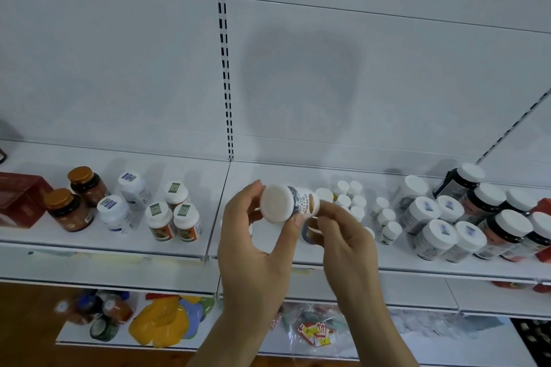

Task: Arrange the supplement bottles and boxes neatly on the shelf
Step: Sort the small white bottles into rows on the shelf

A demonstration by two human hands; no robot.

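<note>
You have the white-capped bottle (287, 203) lifted above the middle of the white shelf (262, 235), tipped on its side with the cap facing you; your left hand (253, 235) grips the cap end between thumb and fingers, and your right hand (343, 235) pinches the far, base end with its fingertips. Just behind the bottle, toward 1 o'clock, stand small white-capped bottles (350, 197) in short rows (some hidden by your right hand). Farther out at 3 o'clock a crowd of larger white-lidded jars (441, 223) sits packed together, some touching. At 9 o'clock stand three orange-labelled bottles (174, 211), then two white bottles (119, 202), two amber jars with gold lids (74, 197) and a red box (21, 199) at the edge. The white back panel (119, 68) rises behind, with a slotted upright (225, 68) at 12 o'clock. A lower shelf (208, 343) at 6 o'clock holds blurred packets.
</note>
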